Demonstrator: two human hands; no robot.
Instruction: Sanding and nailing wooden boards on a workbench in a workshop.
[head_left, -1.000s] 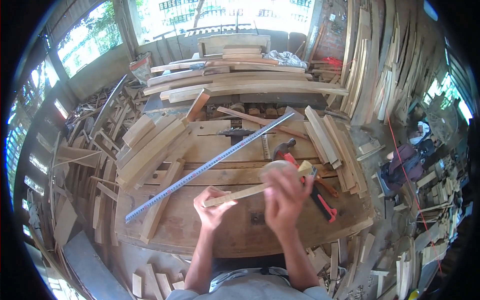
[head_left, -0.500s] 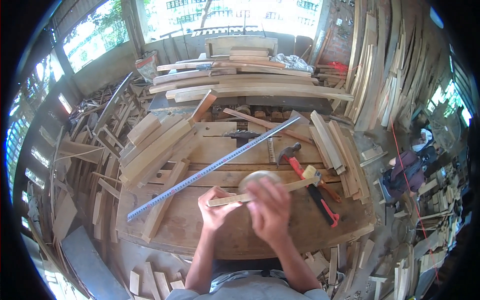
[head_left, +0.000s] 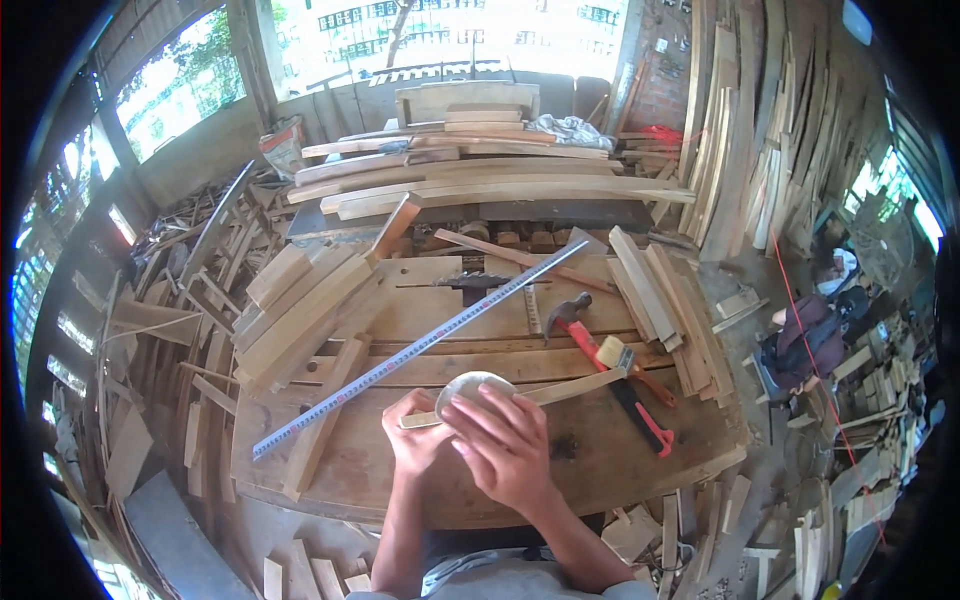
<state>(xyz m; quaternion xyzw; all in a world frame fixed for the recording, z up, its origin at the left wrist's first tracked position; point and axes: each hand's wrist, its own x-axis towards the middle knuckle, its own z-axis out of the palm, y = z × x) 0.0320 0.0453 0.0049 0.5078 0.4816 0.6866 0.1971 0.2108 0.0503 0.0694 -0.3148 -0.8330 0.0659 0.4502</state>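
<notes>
- Counter of worn brown wood spreads before us, filling the middle of the view.
- Long boards lie stacked beyond it, and we see shorter timbers piled along its left side.
- A person in a dark purple top is off to our right, well apart from the counter.
- A pale measuring strip slants over the counter, crossing a loose timber.
- We have a narrow wooden slat above the counter's near part; its far end overlaps a red-and-black hammer in view, and we cannot tell whether they touch.
- Our left hand has its grip clamped on the slat's near end.
- Our right hand has its grip clamped on a round disc, at the slat just beside the left hand.
- A pale-bristled brush lies by the hammer.
</notes>
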